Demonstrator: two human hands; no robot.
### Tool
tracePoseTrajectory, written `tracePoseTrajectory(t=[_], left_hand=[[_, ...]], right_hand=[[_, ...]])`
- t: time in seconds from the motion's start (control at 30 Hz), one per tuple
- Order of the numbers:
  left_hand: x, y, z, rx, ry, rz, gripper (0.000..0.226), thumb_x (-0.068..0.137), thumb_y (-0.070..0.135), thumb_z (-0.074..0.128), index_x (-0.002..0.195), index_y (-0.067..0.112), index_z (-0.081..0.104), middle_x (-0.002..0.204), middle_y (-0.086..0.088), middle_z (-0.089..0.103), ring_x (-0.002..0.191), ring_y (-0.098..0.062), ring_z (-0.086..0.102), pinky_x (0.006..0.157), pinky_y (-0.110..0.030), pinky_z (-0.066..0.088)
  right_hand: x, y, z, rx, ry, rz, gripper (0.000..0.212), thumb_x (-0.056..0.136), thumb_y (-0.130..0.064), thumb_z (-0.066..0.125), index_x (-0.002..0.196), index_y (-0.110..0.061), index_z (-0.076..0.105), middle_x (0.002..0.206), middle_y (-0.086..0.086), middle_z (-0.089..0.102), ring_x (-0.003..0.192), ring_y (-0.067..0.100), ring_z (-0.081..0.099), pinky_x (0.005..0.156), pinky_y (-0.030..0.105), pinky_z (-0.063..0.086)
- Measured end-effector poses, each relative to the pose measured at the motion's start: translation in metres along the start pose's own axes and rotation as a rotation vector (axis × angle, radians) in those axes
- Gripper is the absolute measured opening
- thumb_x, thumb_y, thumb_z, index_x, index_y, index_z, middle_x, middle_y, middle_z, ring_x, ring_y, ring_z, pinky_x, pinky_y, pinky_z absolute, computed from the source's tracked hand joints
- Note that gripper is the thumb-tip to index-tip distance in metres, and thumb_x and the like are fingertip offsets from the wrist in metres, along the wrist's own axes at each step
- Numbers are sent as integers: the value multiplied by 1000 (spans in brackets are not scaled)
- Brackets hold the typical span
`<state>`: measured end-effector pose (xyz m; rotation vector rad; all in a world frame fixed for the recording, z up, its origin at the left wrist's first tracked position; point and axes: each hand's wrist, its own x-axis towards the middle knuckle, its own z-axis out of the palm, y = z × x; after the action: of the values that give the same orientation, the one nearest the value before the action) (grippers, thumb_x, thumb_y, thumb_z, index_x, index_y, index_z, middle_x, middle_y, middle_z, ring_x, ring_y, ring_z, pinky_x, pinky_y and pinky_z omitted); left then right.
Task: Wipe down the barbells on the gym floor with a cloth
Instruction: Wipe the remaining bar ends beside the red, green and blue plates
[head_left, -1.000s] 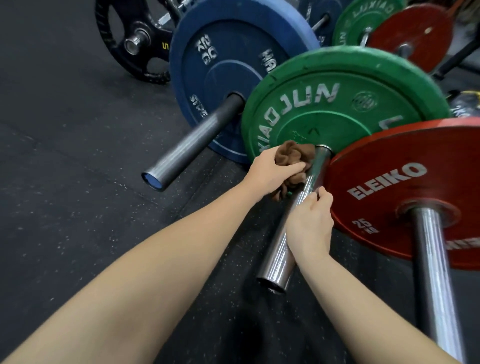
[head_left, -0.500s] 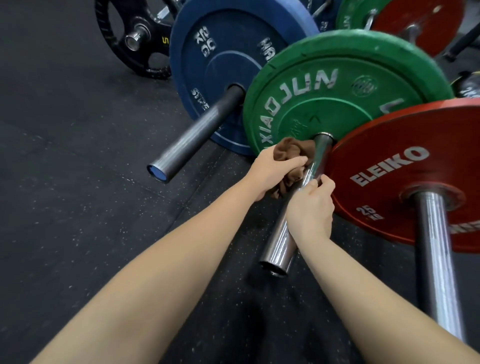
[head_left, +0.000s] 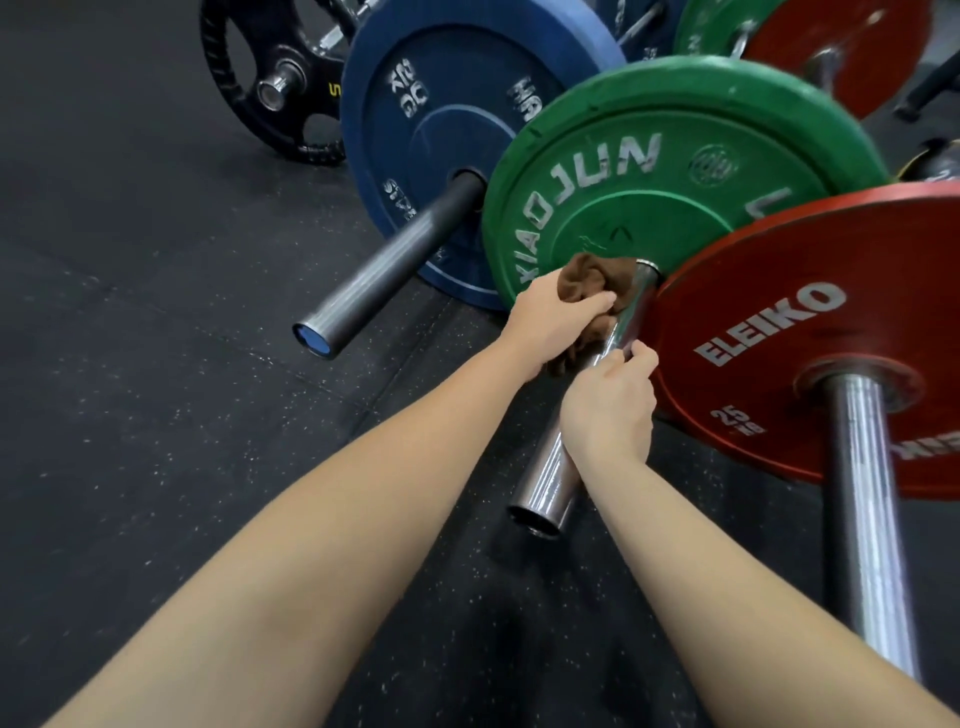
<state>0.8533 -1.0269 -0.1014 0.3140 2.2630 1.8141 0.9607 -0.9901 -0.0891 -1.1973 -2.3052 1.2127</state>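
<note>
The person crouches over a row of loaded barbells lying side by side on the black rubber floor (head_left: 130, 364). Both bare arms reach for the chrome sleeve (head_left: 550, 483) that sticks out of the green plate (head_left: 649, 171). The left hand (head_left: 545, 317) has its fingers curled round a bunched brown cloth (head_left: 587, 280) and presses it against the left side of the sleeve, right up where the sleeve meets the green plate. Part of the cloth hangs below the hand. The right hand (head_left: 610, 410) is wrapped round the same sleeve just below the cloth, fingers closed over the metal and the fingertips on top of it. The sleeve's open end pokes out beneath that hand, clear of the floor.

Just to the right stands a red plate (head_left: 810, 338) (the lettering reads ELEIKO, 25 kg) with its own chrome bar (head_left: 867, 519) running towards the person. Its edge overlaps the green plate from where I stand. To the left is a blue plate (head_left: 447, 130) on a dark sleeve (head_left: 384, 280) with a blue end cap, and beyond it a black plate (head_left: 260, 88) with grip holes. More plates sit behind, partly hidden.
</note>
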Motion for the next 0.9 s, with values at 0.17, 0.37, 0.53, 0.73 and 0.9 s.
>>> tracePoseTrajectory(t=[0.17,0.37,0.53,0.73,0.9], left_hand=[[-36,-31,-18,-231,-38,-63,29,85,24,82,112,21,74,103,3,78,101,-14,73,95,-36,58],[-39,-27,-15,-248,21,-4,34,83,26,84,115,23,73,107,7,77,104,-12,72,97,-39,58],[-14,7,3,-108,55,24,30,81,42,82,107,30,72,102,10,76,101,-12,70,96,-42,56],[-38,-23,-6,-126,63,-68,39,71,54,80,105,33,75,99,10,78,101,-14,72,97,-46,57],[-54,-35,-18,-151,28,-9,34,79,46,79,111,33,75,105,10,78,105,-13,72,100,-48,55]], right_hand=[[1,2,-1,12,-17,8,46,111,-35,22,155,-23,28,145,11,51,122,35,54,84,38,33],[-1,3,-2,29,-24,5,46,111,-35,23,156,-24,28,146,11,49,123,34,54,85,39,33],[2,5,-1,37,-18,-1,46,111,-35,24,155,-25,29,145,11,50,122,34,54,84,38,33],[3,5,1,62,-24,5,45,111,-36,24,153,-25,30,145,12,49,124,38,52,87,41,33],[3,6,1,90,-29,13,45,111,-36,23,155,-25,29,147,12,48,124,36,52,86,39,31]])
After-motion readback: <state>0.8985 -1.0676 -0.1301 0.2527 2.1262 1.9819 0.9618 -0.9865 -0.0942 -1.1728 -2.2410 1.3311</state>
